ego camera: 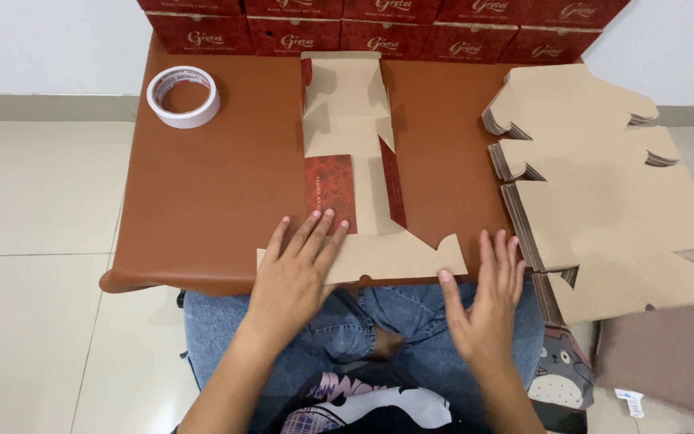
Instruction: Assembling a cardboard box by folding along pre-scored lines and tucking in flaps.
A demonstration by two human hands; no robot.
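Pressing down at six o'clock on the brown table [202, 193], the left hand [292, 277] lay flat, palm down, fingers spread and straight, its fingertips on the near flap of an unfolded cardboard box blank [347, 120]. It gripped nothing; it only weighed on the card. That blank ran from twelve o'clock down the middle of the table to the near edge, plain brown inside with red printed panels showing at its centre. Over at five o'clock, the right hand [487, 301] stood open too, fingers together and pointing away, thumb out to the side, tipped a little on its edge just beside the blank's near right corner. Whether it touched the card could not be told; it held nothing. At three o'clock sat a thick stack of flat box blanks [604, 193], overhanging the table's right side. At ten o'clock lay a roll of tape [184, 96]. Along twelve o'clock, a row of red boxes [379, 24] lined the far edge. Below, the person's denim-clad knees showed.
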